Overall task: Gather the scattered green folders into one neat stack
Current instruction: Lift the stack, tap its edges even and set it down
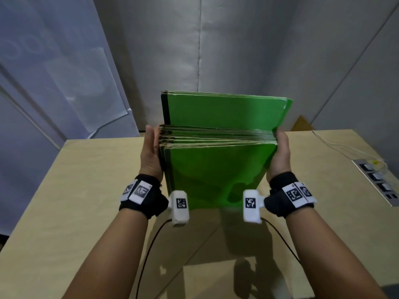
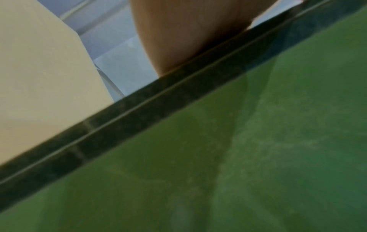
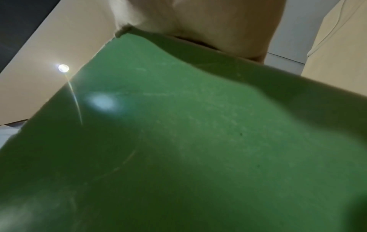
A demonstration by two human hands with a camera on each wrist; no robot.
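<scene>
- Spreading across the lower half of the head view, a pale wooden table (image 1: 64, 201) runs from the left edge to the right edge, with grey fabric panels (image 1: 237, 50) rising behind it in the upper part of the frame.
- Standing on edge at the centre of the frame is the bundle of flat green card folders with dark spines (image 1: 216, 165); its bottom edge seems to meet the table, though the wrist cameras hide the exact contact.
- At the back of the bundle, one taller green folder (image 1: 226, 108) sticks up above the rest, so the top edges are not level.
- On the left of centre, the left hand (image 1: 151, 152) lies flat against the dark spine side of the bundle, fingers straight and pointing away; the left wrist view shows the palm (image 2: 188, 36) on that dark edge.
- On the right of centre, the right hand (image 1: 279, 154) presses the opposite side, fingers extended along the edges; the right wrist view shows its palm (image 3: 218, 23) against the green cover.
- Both wrists wear black straps with white marker blocks (image 1: 180, 207) in the lower middle.
- At the right edge lies a white power strip (image 1: 375, 182) with a thin white cable (image 1: 336, 145).
</scene>
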